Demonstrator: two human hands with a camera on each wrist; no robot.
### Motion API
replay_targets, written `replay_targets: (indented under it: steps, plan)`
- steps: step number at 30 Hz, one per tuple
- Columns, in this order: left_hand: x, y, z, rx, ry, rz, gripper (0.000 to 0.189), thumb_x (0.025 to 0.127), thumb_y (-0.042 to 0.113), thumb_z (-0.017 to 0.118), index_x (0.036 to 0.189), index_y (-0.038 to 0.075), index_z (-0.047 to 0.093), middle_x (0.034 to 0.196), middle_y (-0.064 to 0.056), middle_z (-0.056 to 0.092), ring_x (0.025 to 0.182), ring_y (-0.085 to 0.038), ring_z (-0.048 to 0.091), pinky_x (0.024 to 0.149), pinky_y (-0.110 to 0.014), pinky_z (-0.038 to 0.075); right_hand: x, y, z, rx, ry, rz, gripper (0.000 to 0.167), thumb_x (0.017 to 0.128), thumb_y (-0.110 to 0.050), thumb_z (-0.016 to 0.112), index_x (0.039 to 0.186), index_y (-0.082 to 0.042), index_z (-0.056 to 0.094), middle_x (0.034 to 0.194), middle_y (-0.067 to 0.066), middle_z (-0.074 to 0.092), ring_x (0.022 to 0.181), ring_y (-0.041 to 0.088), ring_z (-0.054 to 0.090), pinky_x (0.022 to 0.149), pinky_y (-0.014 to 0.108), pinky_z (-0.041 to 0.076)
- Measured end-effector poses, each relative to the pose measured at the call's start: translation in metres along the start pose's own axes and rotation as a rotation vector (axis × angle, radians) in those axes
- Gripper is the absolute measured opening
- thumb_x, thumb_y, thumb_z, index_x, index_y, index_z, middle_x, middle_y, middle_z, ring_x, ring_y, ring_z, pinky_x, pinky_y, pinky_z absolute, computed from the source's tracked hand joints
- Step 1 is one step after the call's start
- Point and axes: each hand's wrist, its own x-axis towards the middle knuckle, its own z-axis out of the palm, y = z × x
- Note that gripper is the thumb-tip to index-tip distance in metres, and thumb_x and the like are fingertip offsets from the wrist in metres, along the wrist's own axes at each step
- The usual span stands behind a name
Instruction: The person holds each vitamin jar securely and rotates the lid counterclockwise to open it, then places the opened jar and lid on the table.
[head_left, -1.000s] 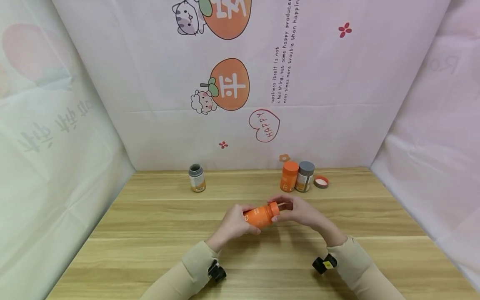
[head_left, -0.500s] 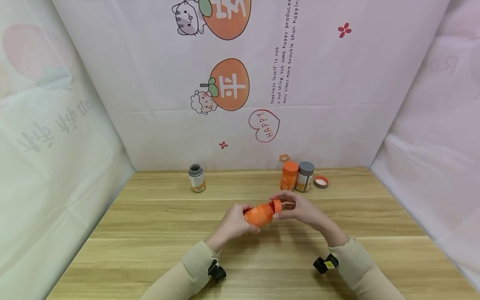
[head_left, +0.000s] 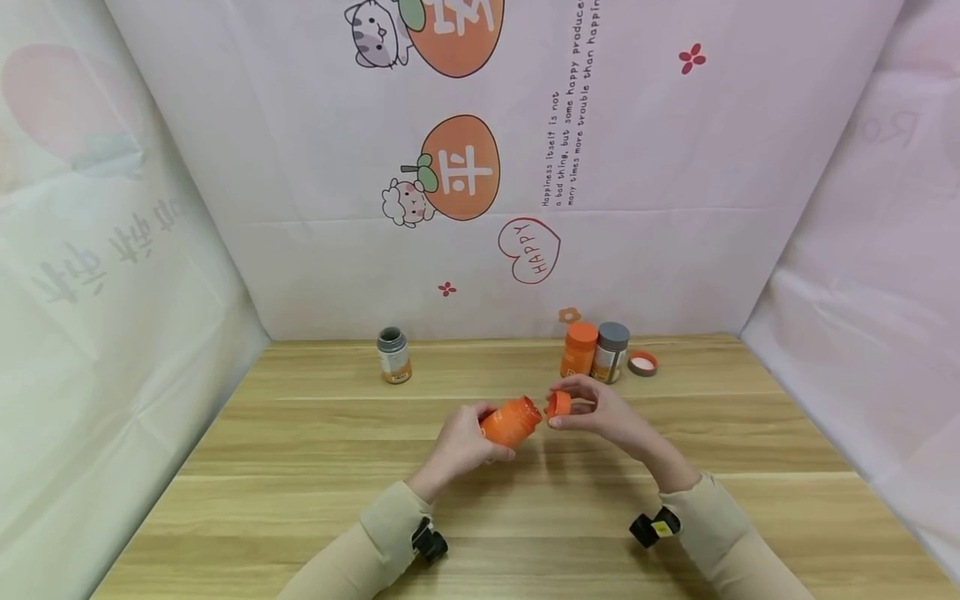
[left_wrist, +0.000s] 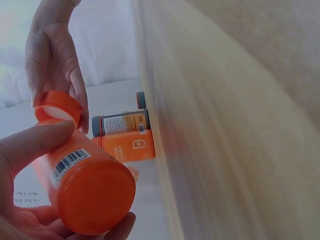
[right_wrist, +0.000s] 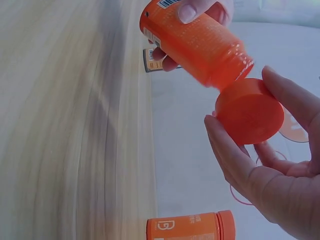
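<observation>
Head view first: what is the left hand (head_left: 459,443) doing?

It grips an orange bottle (head_left: 510,425), fingers and thumb curled round the body. The bottle is held above the table (head_left: 337,517), tilted, with its uncovered mouth pointing up and toward the right hand (head_left: 609,417).

And that right hand?

It holds an orange cap (head_left: 559,405) between thumb and fingers. The cap is off the bottle, just beside the mouth, with a narrow gap showing between them.

Do the wrist cameras agree?

Left wrist shows the thumb lying along the bottle, a barcode (left_wrist: 70,163) near the base, and the round bottom facing the lens. Right wrist shows the cap's smooth top, with the threaded neck right behind it; from that angle the two overlap, so the gap is hidden.

What else is on the table?

Toward the back left stands a gray-necked jar (head_left: 395,360), upright, its mouth uncovered. Toward the back right, a second orange bottle (head_left: 579,350) with its cap on stands side by side with a gray-capped jar (head_left: 612,354). Just to the right of those, a loose lid (head_left: 642,363) lies with its white inside facing up.

And behind it all?

A pale printed sheet (head_left: 637,167) with cartoon fruit, a heart marked HAPPY and small flowers.
</observation>
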Motion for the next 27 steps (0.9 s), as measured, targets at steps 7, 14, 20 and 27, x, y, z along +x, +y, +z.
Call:
replay_targets:
  steps: [7, 14, 20, 27]
  plan:
    - [0.001, -0.004, -0.007, 0.049, 0.046, 0.013, 0.061, 0.062, 0.012, 0.085, 0.117, 0.008, 0.058, 0.103, -0.008, 0.064, 0.086, -0.020, 0.057, 0.071, -0.035, 0.049, 0.000, 0.004, -0.005, -0.011, 0.039, 0.022, 0.060, 0.082, -0.027, 0.074, 0.135, -0.011, 0.050, 0.135, 0.020, 0.050, 0.111, 0.024, 0.060, 0.090, 0.033, 0.051]
    - [0.003, -0.008, -0.017, 0.065, 0.091, 0.024, 0.056, 0.064, 0.012, 0.085, 0.112, 0.008, 0.057, 0.104, -0.009, 0.064, 0.089, -0.021, 0.058, 0.081, -0.042, 0.048, 0.000, 0.011, -0.013, -0.036, 0.097, 0.049, 0.058, 0.082, -0.029, 0.073, 0.133, -0.012, 0.051, 0.136, 0.014, 0.051, 0.118, 0.026, 0.056, 0.096, 0.037, 0.047]
    - [0.006, -0.015, -0.024, 0.057, 0.106, 0.025, 0.056, 0.065, 0.012, 0.085, 0.113, 0.008, 0.056, 0.107, -0.009, 0.064, 0.093, -0.023, 0.059, 0.085, -0.045, 0.049, -0.003, 0.014, -0.021, -0.038, 0.128, 0.041, 0.061, 0.083, -0.026, 0.073, 0.135, -0.007, 0.047, 0.135, 0.017, 0.049, 0.116, 0.026, 0.056, 0.091, 0.030, 0.047]
    - [0.005, -0.021, -0.030, 0.052, 0.147, 0.016, 0.059, 0.065, 0.009, 0.084, 0.117, 0.007, 0.056, 0.110, -0.009, 0.063, 0.098, -0.025, 0.059, 0.090, -0.046, 0.048, -0.004, 0.020, -0.030, -0.086, 0.166, 0.044, 0.063, 0.083, -0.029, 0.073, 0.136, -0.005, 0.046, 0.132, 0.017, 0.050, 0.112, 0.025, 0.056, 0.087, 0.028, 0.048]
